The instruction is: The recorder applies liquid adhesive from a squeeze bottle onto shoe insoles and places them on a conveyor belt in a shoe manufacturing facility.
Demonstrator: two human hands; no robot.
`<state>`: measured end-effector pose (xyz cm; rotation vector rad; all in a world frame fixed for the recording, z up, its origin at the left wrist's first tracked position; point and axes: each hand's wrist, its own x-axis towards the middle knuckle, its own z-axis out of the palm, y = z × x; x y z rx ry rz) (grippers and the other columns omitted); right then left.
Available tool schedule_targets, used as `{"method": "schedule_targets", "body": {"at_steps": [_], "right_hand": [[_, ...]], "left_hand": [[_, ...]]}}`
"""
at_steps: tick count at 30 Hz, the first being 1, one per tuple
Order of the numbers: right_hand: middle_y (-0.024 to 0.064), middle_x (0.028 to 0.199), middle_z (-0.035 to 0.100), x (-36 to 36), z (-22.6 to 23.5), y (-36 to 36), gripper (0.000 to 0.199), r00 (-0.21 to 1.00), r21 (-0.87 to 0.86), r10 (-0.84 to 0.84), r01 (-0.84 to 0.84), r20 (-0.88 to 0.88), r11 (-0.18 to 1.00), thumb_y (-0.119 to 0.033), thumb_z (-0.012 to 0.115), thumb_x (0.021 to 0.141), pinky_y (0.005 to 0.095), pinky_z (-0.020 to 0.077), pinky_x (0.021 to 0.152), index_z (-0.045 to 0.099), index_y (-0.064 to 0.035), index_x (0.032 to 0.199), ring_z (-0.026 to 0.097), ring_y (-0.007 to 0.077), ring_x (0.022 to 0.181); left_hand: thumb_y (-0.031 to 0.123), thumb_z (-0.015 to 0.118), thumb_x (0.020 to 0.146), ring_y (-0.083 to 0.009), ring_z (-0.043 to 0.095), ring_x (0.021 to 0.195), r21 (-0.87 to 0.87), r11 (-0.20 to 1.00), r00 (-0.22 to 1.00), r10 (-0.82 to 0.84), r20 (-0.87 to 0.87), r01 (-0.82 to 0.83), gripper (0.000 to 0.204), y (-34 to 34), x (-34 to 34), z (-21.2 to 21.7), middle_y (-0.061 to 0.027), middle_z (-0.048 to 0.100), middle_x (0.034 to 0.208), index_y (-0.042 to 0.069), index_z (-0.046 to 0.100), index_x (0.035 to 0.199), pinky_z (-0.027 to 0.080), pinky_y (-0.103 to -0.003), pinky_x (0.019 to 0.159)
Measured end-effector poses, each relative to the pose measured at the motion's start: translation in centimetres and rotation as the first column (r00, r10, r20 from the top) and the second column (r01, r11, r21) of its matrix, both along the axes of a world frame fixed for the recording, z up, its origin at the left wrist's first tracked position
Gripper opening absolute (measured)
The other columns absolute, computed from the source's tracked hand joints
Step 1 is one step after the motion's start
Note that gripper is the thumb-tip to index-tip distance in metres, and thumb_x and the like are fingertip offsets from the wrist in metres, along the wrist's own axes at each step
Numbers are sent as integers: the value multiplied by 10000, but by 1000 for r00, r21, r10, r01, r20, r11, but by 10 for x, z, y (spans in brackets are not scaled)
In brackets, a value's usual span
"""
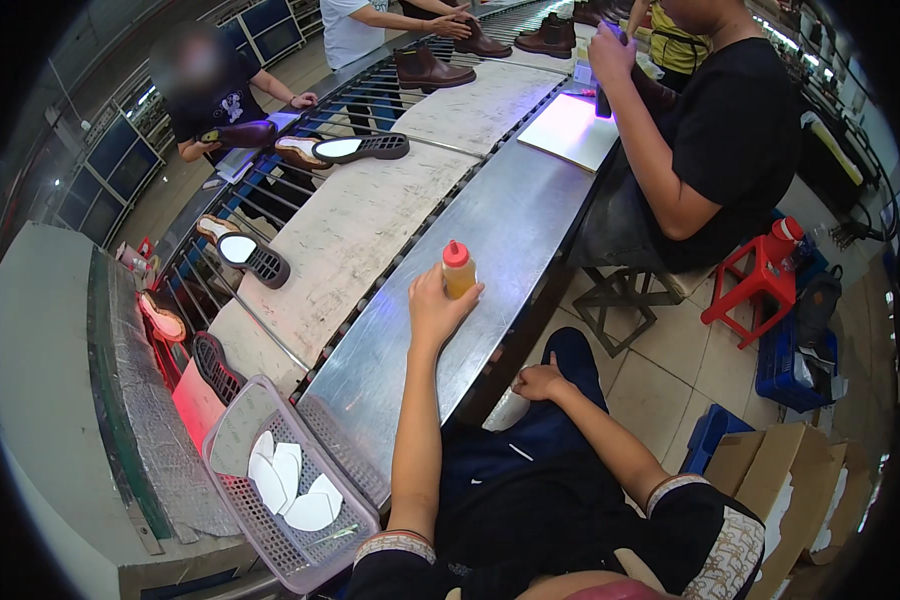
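My left hand [436, 308] is wrapped round a squeeze bottle [459, 272] with a red cap and yellowish contents. The bottle stands upright at the metal worktop [390, 355]. Lower and to the right, my right hand [540, 382] rests at my knee with its fingers curled; whether anything is inside them is hidden. Left of my left arm, a grey plastic basket [363, 524] holds several white cut pieces [278, 472]. Past the worktop, shoe soles [253, 260] with white insides lie on the conveyor [310, 235].
Brown boots [430, 70] stand farther along the conveyor. At the right a seated co-worker [710, 130] holds a lit device over a white board [570, 130]. Another person [215, 100] handles a shoe across the line. A red stool [755, 285] and cardboard boxes [785, 480] are at the right.
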<state>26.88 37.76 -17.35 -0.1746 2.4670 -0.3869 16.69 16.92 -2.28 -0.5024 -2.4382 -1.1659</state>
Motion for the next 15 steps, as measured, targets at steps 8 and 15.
{"method": "schedule_targets", "body": {"at_steps": [8,15], "right_hand": [[133,1091,711,2,-2,-1,377,1000,-28,-8,7,-7,1000,-442,555,907,713,29,1117,743,-130,1003,598,331,1177],[129,1088,712,3,0,-2,372,1000,-1,1,-1,-10,1000,-440,558,905,714,26,1117,744,-133,1001,599,329,1176]], "left_hand": [[394,788,728,-326,604,926,3,1000,1000,-4,5,4,454,-2,2,-2,-125,656,915,66,613,989,381,-436,950],[402,786,732,-331,603,926,6,1000,1000,-8,-6,8,466,-3,1,-3,-128,657,918,63,610,1000,382,-440,950]]}}
